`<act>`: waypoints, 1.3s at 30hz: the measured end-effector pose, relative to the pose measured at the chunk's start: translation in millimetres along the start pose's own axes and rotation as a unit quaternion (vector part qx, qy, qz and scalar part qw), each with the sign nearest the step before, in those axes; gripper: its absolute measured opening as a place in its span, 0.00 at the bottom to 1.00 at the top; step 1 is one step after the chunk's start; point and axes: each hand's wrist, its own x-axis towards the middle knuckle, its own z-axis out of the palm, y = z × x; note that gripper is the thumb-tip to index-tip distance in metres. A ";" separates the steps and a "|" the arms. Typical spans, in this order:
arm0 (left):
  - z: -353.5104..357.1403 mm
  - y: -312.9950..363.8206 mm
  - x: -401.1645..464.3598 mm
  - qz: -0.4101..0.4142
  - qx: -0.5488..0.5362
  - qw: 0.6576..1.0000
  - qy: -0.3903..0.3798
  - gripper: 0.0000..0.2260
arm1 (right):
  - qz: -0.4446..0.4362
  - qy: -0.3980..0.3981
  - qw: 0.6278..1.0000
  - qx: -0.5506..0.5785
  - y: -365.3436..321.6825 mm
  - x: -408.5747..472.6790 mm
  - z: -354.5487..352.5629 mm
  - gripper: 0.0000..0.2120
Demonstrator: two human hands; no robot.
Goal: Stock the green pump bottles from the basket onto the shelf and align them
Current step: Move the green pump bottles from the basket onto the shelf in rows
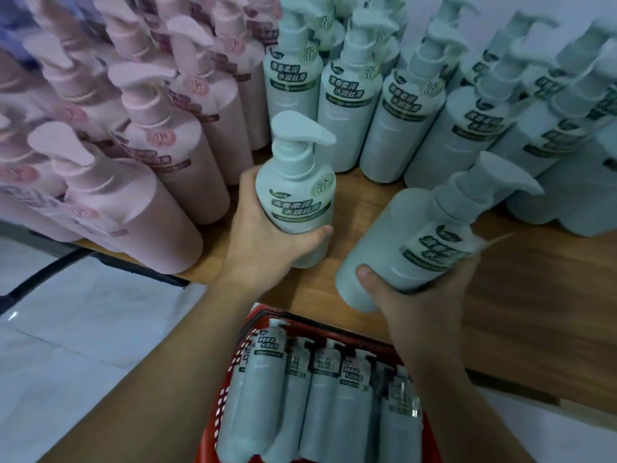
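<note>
Left grip [263, 235] and right grip [424, 295] each clasping a green bottle, red basket [213, 419] below

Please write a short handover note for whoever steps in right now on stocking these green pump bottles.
Left hand: grips an upright pale green plastic pump bottle over the wooden shelf, beside the pink pump bottles.
Right hand: holds a second green pump bottle, tilted, above the shelf's front.
Done: rows of green bottles already stand at the back.
Left: set both down, align them, then empty the red plastic basket, which holds several more green bottles.
</note>
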 end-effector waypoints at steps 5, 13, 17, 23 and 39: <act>1.2 -4.8 -2.5 0.021 0.032 0.999 -0.021 0.40 | -0.010 0.001 1.000 -0.024 21.2 14.8 12.3 0.51; 3.1 -5.9 -7.8 0.036 0.057 0.998 -0.016 0.43 | -0.052 -0.027 0.998 -0.033 35.2 21.9 18.9 0.51; -2.8 -0.2 -1.3 0.008 0.079 0.996 -0.044 0.45 | -0.039 -0.029 0.998 -0.045 32.4 26.6 17.1 0.54; -37.2 66.6 1.2 0.073 0.112 0.989 -0.070 0.50 | -0.022 -0.045 0.998 -0.040 -17.9 9.3 -13.7 0.62; -49.0 74.5 51.6 -0.039 0.045 0.964 -0.260 0.31 | 0.038 -0.231 0.969 -0.084 -53.8 51.2 -37.7 0.60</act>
